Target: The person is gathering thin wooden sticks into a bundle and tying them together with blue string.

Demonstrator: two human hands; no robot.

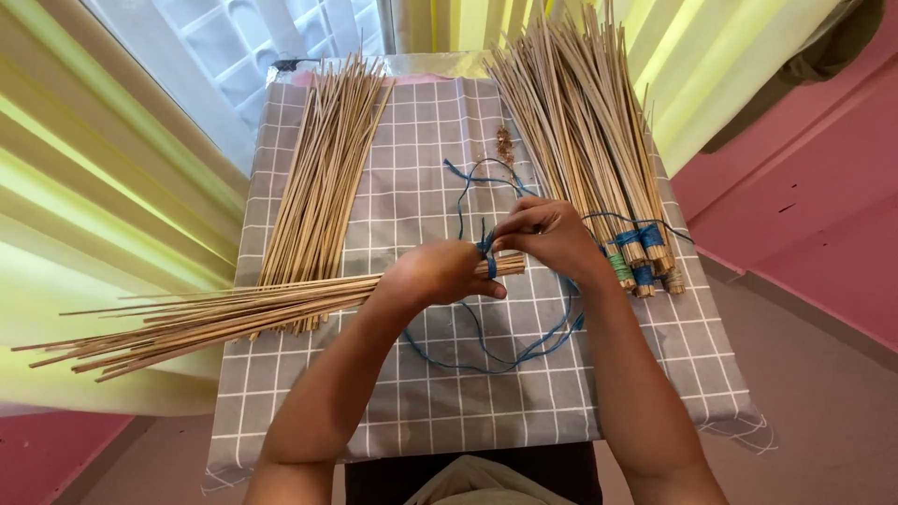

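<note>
My left hand [438, 273] grips a bundle of thin wooden sticks [215, 320] near its right end; the bundle lies across the table and juts out past the left edge. My right hand [547, 236] pinches a blue string [486, 245] that is wound around the bundle's end. Loose lengths of the string loop over the cloth in front of and behind my hands.
A grey checked cloth [421, 393] covers the small table. A loose pile of sticks [323, 178] lies at the back left. Several bundles tied with blue and green string [599, 159] lie at the right. Yellow curtains hang on both sides, and a pink wall stands at the right.
</note>
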